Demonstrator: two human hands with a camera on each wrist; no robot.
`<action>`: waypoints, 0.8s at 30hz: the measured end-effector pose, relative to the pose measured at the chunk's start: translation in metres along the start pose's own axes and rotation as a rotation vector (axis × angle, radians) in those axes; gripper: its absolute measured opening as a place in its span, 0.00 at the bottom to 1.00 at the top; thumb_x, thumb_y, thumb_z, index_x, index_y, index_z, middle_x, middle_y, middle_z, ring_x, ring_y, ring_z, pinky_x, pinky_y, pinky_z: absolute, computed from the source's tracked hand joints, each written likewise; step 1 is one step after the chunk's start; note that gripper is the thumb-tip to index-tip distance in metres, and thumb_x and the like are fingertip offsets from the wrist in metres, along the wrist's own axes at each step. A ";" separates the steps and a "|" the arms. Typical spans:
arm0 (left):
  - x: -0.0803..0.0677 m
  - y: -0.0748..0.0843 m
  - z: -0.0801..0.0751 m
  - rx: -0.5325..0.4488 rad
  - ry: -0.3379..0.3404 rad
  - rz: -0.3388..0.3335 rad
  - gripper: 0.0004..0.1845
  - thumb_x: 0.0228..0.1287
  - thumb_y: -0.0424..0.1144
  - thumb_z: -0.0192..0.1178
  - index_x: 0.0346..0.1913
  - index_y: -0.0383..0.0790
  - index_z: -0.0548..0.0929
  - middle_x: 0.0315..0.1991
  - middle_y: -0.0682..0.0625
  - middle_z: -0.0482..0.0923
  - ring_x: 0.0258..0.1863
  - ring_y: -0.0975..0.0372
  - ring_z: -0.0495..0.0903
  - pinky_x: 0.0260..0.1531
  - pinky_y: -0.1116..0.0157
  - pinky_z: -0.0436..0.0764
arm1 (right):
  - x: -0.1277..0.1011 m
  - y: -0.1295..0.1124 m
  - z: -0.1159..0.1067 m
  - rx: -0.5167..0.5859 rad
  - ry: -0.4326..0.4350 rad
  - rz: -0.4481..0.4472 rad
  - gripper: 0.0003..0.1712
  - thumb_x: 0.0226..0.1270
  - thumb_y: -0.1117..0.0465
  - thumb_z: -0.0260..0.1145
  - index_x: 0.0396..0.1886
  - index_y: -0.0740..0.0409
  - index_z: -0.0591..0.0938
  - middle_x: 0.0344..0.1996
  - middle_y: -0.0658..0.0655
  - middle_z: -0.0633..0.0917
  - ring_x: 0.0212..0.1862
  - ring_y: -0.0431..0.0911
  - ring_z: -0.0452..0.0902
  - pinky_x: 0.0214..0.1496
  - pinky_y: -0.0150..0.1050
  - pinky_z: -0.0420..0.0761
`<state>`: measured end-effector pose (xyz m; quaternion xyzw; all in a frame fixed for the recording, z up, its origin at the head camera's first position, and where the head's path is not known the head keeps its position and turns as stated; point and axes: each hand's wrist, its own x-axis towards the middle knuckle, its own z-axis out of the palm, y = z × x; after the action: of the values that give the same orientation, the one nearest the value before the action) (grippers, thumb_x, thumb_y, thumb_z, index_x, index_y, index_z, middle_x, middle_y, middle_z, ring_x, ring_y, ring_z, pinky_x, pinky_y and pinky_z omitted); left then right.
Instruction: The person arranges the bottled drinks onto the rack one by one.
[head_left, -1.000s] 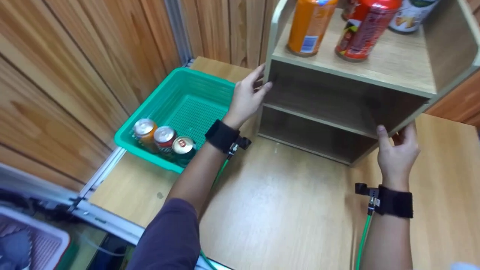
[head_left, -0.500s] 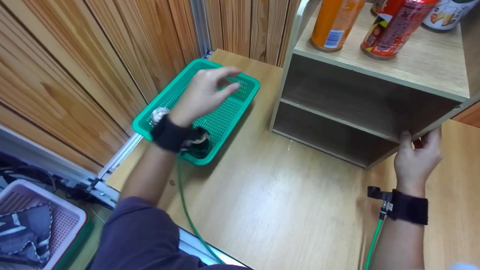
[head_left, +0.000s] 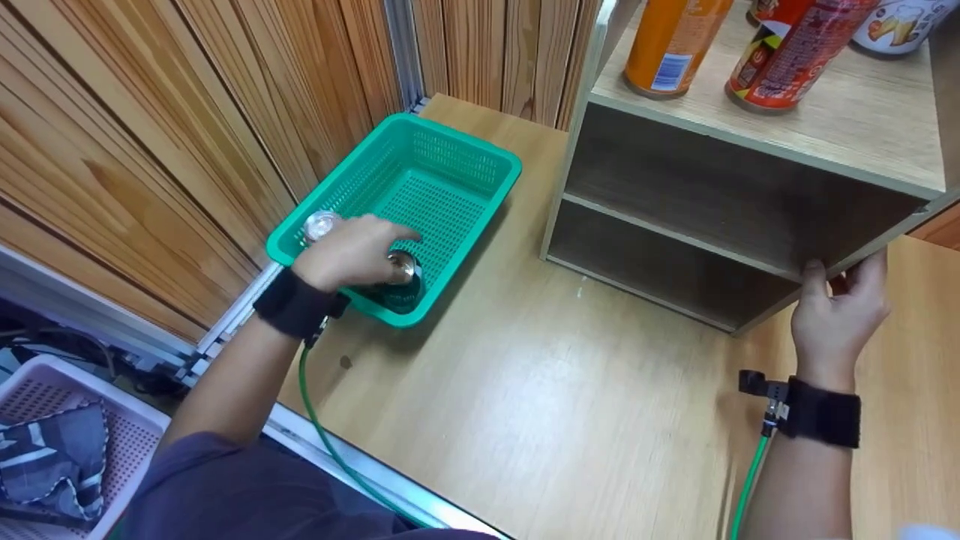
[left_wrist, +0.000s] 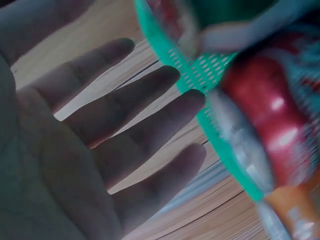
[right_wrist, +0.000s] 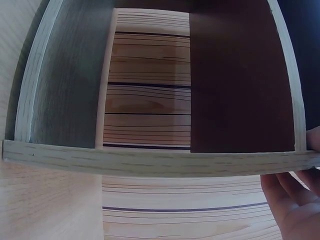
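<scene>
While splayed, left hand near cans, right hand round shelf.

Noted smooth plastic on green basket, glossy wood grain on tabletop, matt grain on shelf unit, and apparently shiny metal on blurred red can.

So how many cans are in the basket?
3 visible in the green basket: orange can at one end, red can between, dark can at the other; the left hand may hide more.
</scene>
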<state>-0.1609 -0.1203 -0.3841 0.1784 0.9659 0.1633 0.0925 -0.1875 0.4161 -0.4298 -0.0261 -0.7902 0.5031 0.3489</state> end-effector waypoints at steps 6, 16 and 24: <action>0.000 0.001 0.013 0.098 -0.031 0.031 0.23 0.46 0.47 0.67 0.50 0.52 0.78 0.31 0.58 0.76 0.30 0.63 0.70 0.32 0.62 0.67 | -0.002 0.003 -0.001 -0.017 -0.016 -0.013 0.30 0.57 0.71 0.56 0.58 0.42 0.70 0.52 0.49 0.75 0.53 0.43 0.70 0.52 0.36 0.72; 0.001 -0.001 0.023 0.134 -0.104 0.125 0.26 0.44 0.32 0.66 0.50 0.52 0.76 0.33 0.58 0.71 0.33 0.62 0.66 0.42 0.55 0.62 | -0.001 0.000 -0.002 -0.018 -0.019 -0.018 0.29 0.57 0.72 0.56 0.57 0.43 0.71 0.51 0.49 0.75 0.53 0.43 0.70 0.52 0.36 0.72; 0.008 0.001 0.004 0.136 0.067 0.128 0.20 0.40 0.44 0.65 0.42 0.51 0.79 0.19 0.59 0.72 0.20 0.65 0.70 0.23 0.66 0.68 | -0.005 -0.015 -0.002 0.023 -0.031 -0.008 0.30 0.56 0.73 0.55 0.58 0.45 0.71 0.52 0.50 0.75 0.53 0.44 0.70 0.51 0.36 0.72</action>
<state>-0.1671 -0.1151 -0.3879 0.2400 0.9639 0.1086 0.0373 -0.1780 0.4086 -0.4192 -0.0110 -0.7897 0.5114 0.3387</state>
